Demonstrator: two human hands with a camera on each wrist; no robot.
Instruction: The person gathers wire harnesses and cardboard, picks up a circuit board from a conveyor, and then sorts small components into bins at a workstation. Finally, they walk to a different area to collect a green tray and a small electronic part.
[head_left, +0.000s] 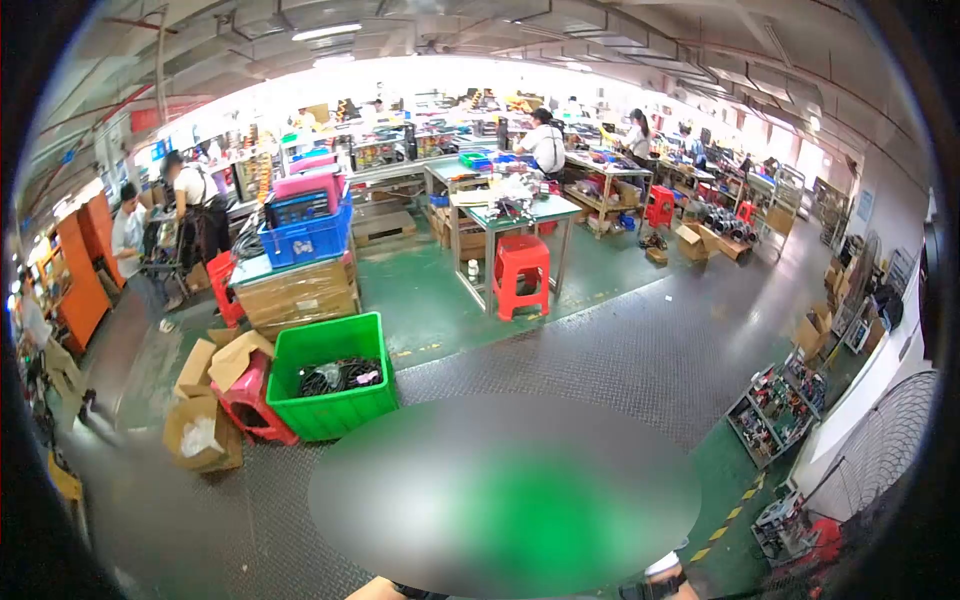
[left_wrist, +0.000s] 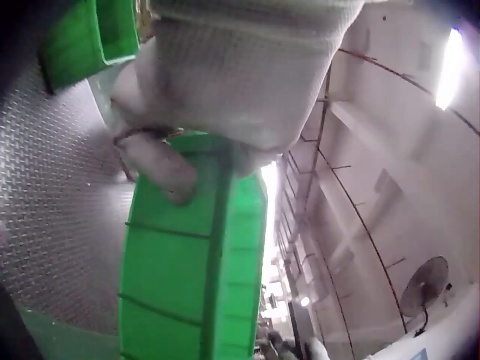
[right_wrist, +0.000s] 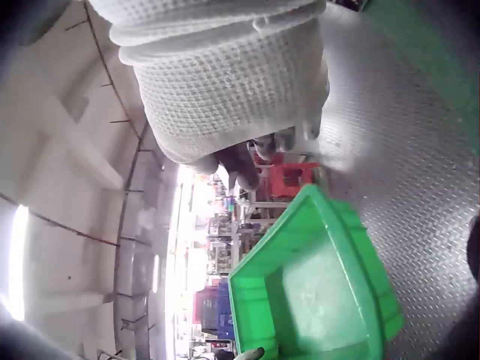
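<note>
My left hand (left_wrist: 240, 75), in a white knitted glove, grips the end of a green plastic bin (left_wrist: 169, 262); its thumb lies against the ribbed side, and the other fingers are hidden. In the right wrist view the same bin (right_wrist: 367, 262) shows a bare inside, with a gloved fingertip (right_wrist: 251, 353) over its far rim. My right hand (right_wrist: 232, 101), also gloved, is beside the bin's near corner, its dark-tipped fingers loosely bent with nothing seen in them. A blurred patch covers both hands and the bin in the head view.
A second green bin (head_left: 330, 412) of black cables (head_left: 345, 376) stands ahead left, beside a red stool (head_left: 255, 400) and an open carton (head_left: 205, 440). Worktables (head_left: 540, 208) and several people are farther off. A wheeled rack (head_left: 775, 415) and a fan (head_left: 885, 430) stand right.
</note>
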